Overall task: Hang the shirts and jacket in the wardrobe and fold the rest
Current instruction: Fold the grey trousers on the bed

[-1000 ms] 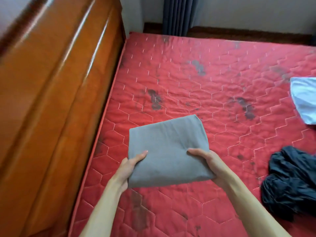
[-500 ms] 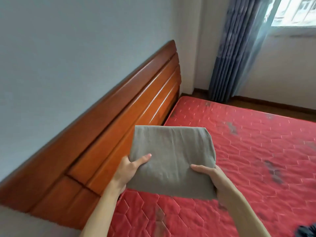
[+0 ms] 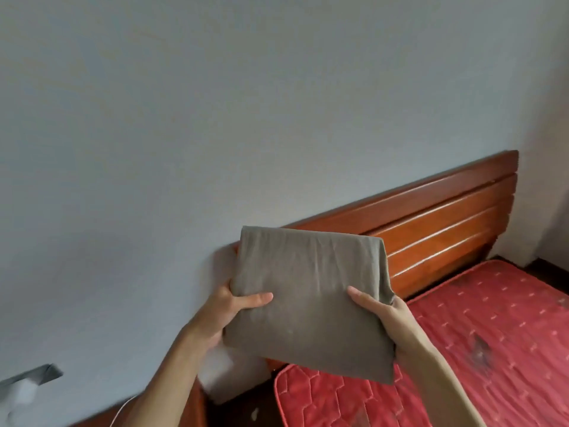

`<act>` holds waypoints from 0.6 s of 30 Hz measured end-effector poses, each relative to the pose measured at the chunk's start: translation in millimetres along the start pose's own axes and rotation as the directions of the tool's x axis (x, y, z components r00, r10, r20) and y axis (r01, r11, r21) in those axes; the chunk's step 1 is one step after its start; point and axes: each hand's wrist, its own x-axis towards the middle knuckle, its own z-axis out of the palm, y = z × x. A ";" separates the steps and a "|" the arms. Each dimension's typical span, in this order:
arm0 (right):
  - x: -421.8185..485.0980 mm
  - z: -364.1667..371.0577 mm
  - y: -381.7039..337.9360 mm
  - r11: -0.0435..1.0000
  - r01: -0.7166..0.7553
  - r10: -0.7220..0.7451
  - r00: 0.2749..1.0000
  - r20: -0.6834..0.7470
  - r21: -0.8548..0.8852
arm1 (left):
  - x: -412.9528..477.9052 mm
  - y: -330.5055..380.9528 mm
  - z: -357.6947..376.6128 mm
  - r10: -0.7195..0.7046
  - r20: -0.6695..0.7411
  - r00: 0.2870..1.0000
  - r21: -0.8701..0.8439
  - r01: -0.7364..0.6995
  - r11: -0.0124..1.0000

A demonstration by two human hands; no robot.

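Note:
A folded grey garment point(image 3: 311, 300) is held up in the air in front of me, above the corner of the bed. My left hand point(image 3: 228, 309) grips its left edge with the thumb lying on top. My right hand point(image 3: 385, 315) grips its right edge, thumb on top and fingers hidden underneath. The wardrobe, the shirts and the jacket are out of view.
A red quilted mattress point(image 3: 480, 343) lies at the lower right. A wooden headboard point(image 3: 437, 223) stands against the pale wall point(image 3: 215, 118). A wooden edge and a white cable point(image 3: 123, 408) sit at the bottom left, with a blurred grey object point(image 3: 27, 383) beside them.
My view has swung left and upward, away from the mattress toward the wall. Both hands have carried the folded grey garment along, keeping the same grip.

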 end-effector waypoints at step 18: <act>-62.0 328.0 59.3 0.979 -0.204 0.148 0.675 0.723 -0.010 | -247.8 -23.3 -266.5 0.003 -0.604 0.797 -0.173 -0.135 0.976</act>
